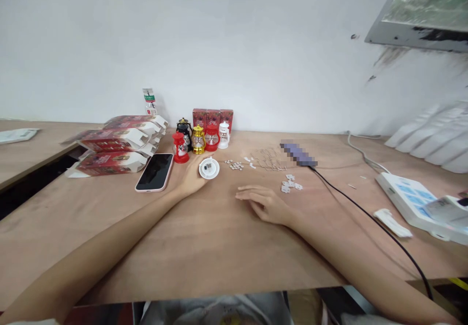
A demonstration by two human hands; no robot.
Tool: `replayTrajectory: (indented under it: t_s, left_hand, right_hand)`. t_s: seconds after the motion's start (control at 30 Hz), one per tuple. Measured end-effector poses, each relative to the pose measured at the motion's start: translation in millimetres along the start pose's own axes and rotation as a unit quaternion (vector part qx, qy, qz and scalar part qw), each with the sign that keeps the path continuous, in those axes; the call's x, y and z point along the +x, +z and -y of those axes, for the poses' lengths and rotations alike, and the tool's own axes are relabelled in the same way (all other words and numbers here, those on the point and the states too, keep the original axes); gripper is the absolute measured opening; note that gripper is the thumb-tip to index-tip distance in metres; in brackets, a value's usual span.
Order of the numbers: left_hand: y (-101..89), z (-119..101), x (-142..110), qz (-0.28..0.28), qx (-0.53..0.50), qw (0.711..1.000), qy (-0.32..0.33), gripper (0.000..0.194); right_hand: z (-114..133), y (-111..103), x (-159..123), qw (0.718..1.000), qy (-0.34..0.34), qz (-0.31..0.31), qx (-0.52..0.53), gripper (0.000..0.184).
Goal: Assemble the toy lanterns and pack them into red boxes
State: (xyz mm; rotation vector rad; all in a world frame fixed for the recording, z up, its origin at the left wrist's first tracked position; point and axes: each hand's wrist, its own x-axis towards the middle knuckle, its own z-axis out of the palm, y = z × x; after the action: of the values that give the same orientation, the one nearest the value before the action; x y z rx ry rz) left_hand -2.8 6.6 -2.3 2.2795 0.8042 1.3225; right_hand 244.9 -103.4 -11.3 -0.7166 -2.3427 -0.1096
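My left hand (195, 175) grips a round white lantern base (209, 168), its inner side facing me with small metal and dark parts in the middle. My right hand (263, 203) is over the table with fingers stretched forward and nothing visible in them. Between and beyond the hands lie several silver button cells (236, 166). Thin wire handles (269, 160) and small white plastic pieces (291, 183) are spread farther right. Behind my left hand stand small lanterns: a red one (180, 148), a gold one (198, 140), a black one, another red one and a white one (224, 135).
A phone (154, 172) lies left of my left hand, beside stacked red boxes (113, 142). Small red boxes (213, 117) stand by the wall. At right are a blurred purple object (299, 154) with a black cable (360, 212) and a white power strip (420, 205).
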Motion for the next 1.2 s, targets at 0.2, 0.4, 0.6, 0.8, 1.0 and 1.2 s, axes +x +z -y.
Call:
replayTrajectory:
  t_s: [0.2,0.4,0.6,0.8,1.0,1.2]
  left_hand:
    - [1.6,1.2,0.5,-0.012,-0.012,1.0,0.006,0.051]
    - [3.3,-1.8,1.6,-0.011,0.006,1.0,0.011,0.051]
    - [6.5,-11.6,-1.8,0.014,0.019,0.999,0.032,0.056]
    - [7.4,-22.4,-5.7,0.047,0.003,0.998,0.041,0.055]
    - [6.7,-25.8,-6.1,0.05,0.007,0.998,0.045,0.053]
    - [5.4,-26.7,-6.6,0.07,0.036,0.996,0.035,0.057]
  right_hand:
    - [5.4,4.3,6.6,0.996,0.021,-0.041,-0.076,0.012]
    - [9.5,5.3,10.9,0.984,-0.032,-0.111,-0.136,0.012]
    - [7.6,34.3,22.2,0.96,-0.045,-0.181,-0.208,0.018]
    - [-12.1,62.4,43.2,0.964,0.011,-0.139,-0.228,0.024]
    - [-6.9,56.9,53.7,0.94,-0.008,-0.208,-0.271,0.022]
    - [-4.1,53.2,56.0,0.938,-0.03,-0.218,-0.267,0.017]
